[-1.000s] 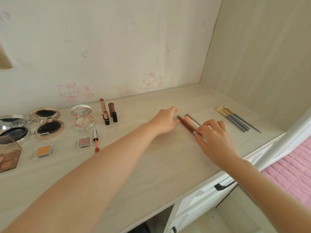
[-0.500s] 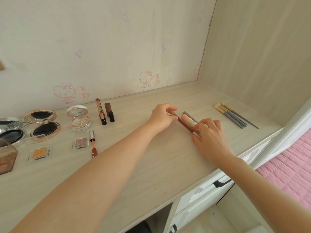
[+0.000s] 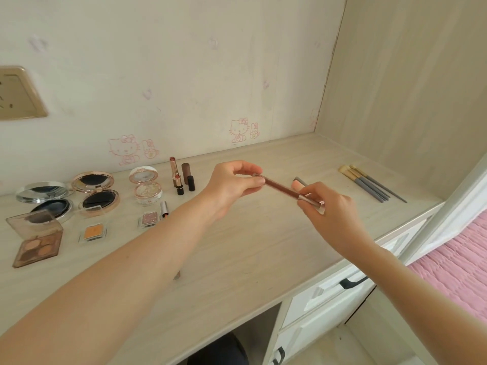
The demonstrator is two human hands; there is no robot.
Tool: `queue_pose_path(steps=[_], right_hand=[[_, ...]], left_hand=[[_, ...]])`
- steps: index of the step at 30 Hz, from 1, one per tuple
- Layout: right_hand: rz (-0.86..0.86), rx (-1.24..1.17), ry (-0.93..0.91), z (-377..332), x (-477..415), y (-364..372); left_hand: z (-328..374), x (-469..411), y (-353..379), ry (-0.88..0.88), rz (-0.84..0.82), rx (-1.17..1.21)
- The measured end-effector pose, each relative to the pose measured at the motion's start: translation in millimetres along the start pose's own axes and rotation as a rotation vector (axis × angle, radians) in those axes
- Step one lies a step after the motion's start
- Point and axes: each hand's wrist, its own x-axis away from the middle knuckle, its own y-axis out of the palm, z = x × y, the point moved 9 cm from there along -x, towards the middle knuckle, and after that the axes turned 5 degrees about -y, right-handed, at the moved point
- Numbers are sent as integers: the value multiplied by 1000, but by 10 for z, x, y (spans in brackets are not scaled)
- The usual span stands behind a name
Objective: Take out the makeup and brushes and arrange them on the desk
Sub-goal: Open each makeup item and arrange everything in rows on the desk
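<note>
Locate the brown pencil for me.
Head view, right of centre: the brown pencil is held over the desk, left hand pinching its far end, right hand its near end, left of the grey-handled brushes.

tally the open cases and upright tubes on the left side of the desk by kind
round compacts: 3
four-pan palette: 1
single square pans: 2
upright tubes: 2
total: 8
</note>
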Motion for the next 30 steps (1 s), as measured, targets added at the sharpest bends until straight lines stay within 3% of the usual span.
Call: queue_pose_path(steps=[13, 22, 27, 30], right_hand=[[-181, -384, 90, -744, 27, 510], [-317, -400, 2, -1487, 109, 1140], [-385, -408, -46, -1847, 178, 1471], [-436, -445, -93, -2080, 239, 1626]], left_hand=[[204, 792, -904, 12, 90, -9], [407, 1452, -1571, 185, 239, -751], [290, 1738, -1727, 208, 207, -1074], [248, 1891, -1826, 242, 291, -1173]])
